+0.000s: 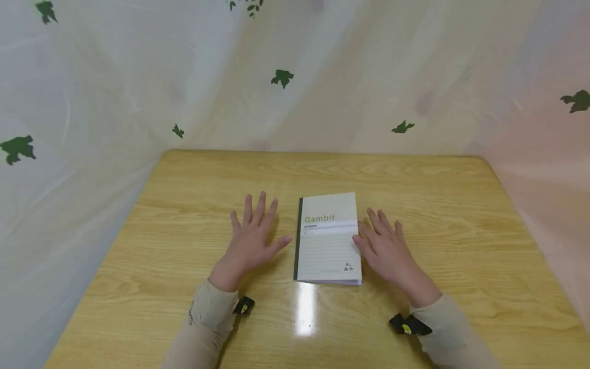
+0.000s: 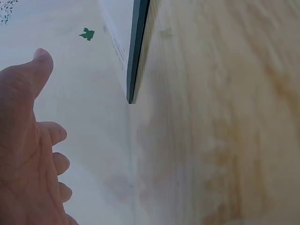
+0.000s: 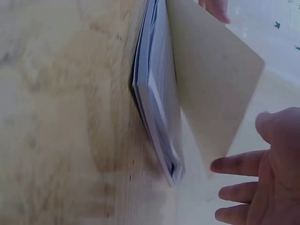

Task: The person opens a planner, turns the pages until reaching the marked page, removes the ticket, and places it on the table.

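Note:
A notebook (image 1: 324,251) with a pale cover, gold "Gambit" lettering and a dark spine lies face up on the table. Left of it, my left hand (image 1: 252,243) is held palm down with its fingers spread, touching nothing. The dark spine (image 2: 136,56) stands beyond that hand in the left wrist view. At the notebook's right edge is my right hand (image 1: 389,256), fingers extended, its thumb overlapping the edge. From the right wrist, the front cover (image 3: 211,84) stands lifted off the pages (image 3: 159,103), and the index fingertip (image 3: 219,165) is right at the cover's corner.
The wood-grain table (image 1: 184,205) has rounded far corners. A pale cloth (image 1: 341,77) with green bird and leaf prints hangs behind it and along both sides. Black straps (image 1: 410,325) sit at both wrists.

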Demonstrator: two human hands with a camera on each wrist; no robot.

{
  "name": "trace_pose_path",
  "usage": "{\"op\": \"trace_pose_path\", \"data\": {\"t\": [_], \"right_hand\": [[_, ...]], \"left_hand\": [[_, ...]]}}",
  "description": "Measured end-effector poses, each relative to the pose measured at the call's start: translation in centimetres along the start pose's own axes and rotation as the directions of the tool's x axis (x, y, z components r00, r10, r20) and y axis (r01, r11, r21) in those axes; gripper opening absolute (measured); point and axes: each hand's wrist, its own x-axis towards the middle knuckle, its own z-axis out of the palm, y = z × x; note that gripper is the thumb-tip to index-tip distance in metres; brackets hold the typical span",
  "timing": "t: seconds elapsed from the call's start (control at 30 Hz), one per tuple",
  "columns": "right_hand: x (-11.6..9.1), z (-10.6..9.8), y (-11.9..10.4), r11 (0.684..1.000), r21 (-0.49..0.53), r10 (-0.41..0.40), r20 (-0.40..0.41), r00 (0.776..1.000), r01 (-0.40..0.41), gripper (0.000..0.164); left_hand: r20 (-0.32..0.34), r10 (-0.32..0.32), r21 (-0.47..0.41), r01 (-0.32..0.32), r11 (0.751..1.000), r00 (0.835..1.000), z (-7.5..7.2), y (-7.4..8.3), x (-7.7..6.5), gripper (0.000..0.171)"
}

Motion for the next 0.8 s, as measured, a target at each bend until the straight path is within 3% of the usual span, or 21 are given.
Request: {"op": "trace_pose_path", "data": {"t": [0.2,0.47,0.8], "right_hand": [[0.1,0.3,-1.7,0.989,0.134,-0.053,-0.104,0.993,0.067,0.054],[0.4,1.4,-4.3,0.926,0.307,-0.153,-0.223,0.963,0.219,0.066],[1.2,2.3,-7.1,0.882,0.350,-0.245,-0.235,0.941,0.317,0.076]], "left_hand": [[0.000,0.021,-0.017,-0.021,1.000,1.000,-0.1,0.2,0.0,0.088],[-0.029,0.063,-0.064,-0.065,0.996,0.998,-0.7,0.7,-0.5,0.083],[-0.103,0.141,-0.133,-0.155,0.979,0.985,-2.6,1.7,-1.5,0.078]]}}
